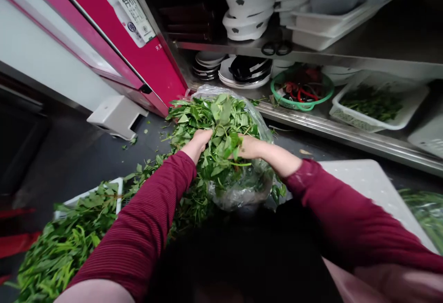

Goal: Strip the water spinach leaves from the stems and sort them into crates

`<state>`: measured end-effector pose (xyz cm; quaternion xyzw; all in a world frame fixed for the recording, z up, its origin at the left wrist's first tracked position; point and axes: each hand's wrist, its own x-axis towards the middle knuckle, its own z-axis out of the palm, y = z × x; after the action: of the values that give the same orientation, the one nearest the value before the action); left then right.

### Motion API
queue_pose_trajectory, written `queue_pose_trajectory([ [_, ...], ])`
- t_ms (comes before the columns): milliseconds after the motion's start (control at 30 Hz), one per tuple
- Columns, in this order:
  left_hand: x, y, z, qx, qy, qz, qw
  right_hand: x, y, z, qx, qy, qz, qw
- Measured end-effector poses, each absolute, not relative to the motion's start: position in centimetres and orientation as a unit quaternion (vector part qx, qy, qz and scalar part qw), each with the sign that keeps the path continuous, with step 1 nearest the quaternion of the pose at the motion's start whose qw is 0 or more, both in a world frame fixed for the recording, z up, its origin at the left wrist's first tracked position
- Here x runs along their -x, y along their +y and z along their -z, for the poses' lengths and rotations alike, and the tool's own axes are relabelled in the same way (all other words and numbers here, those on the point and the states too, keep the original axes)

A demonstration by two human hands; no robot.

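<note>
A large bunch of leafy greens (221, 113) lies in and over a clear plastic bag (238, 192) in front of me. My left hand (202, 137) grips the greens from the left, its thumb on top and its other fingers buried among the leaves. From the right, my right hand (251, 147) closes around stems and leaves, and its fingertips are largely covered. More greens spill down below my hands and to the left. A white basket (120, 194) with a heap of long leafy stems (65, 252) stands beside my left arm.
Steel shelving (346, 134) ahead holds white bowls (249, 21), stacked plates (226, 74), black-handled scissors (277, 48), a green basket (304, 104) and a white basket of greens (380, 120). A white stool (117, 116) stands left, beside a pink cabinet (138, 58). Loose leaves lie on the floor.
</note>
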<state>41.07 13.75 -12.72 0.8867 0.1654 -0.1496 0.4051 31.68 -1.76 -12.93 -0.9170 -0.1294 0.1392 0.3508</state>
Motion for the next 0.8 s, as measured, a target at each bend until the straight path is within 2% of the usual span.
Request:
queue_pose_trajectory([
  [133, -42.4, 14.1, 12.6, -0.884, 0.172, 0.162, 0.403, -27.8, -3.6, 13.5, 0.964, 0.020, -0.163, 0.208],
  [200, -42.7, 14.3, 12.9, -0.888, 0.172, 0.157, 0.397, -26.8, -2.9, 15.0, 0.967, 0.041, -0.172, 0.183],
  [333, -43.0, 14.7, 13.4, -0.895, 0.168, 0.146, 0.387, -26.2, -0.5, 17.6, 0.944, 0.040, -0.209, 0.251],
  [433, -43.2, 15.0, 13.5, -0.899, 0.162, 0.142, 0.381, -24.9, 0.0, 17.4, 0.928, -0.001, -0.237, 0.288],
  [600, -43.9, 15.2, 13.6, -0.915, 0.155, 0.135, 0.347, -20.6, -2.2, 14.1, 0.956, -0.029, -0.231, 0.181],
  [667, -44.1, 15.0, 13.6, -0.924, 0.150, 0.132, 0.327, -19.1, -3.2, 12.7, 0.950, -0.080, -0.253, 0.165],
  [733, -44.2, 14.6, 13.5, -0.931, 0.142, 0.130, 0.311, -18.1, -3.7, 11.3, 0.932, -0.161, -0.251, 0.207],
  [800, -44.3, 14.0, 13.4, -0.935, 0.132, 0.127, 0.304, -17.5, -3.6, 10.2, 0.900, -0.243, -0.210, 0.295],
])
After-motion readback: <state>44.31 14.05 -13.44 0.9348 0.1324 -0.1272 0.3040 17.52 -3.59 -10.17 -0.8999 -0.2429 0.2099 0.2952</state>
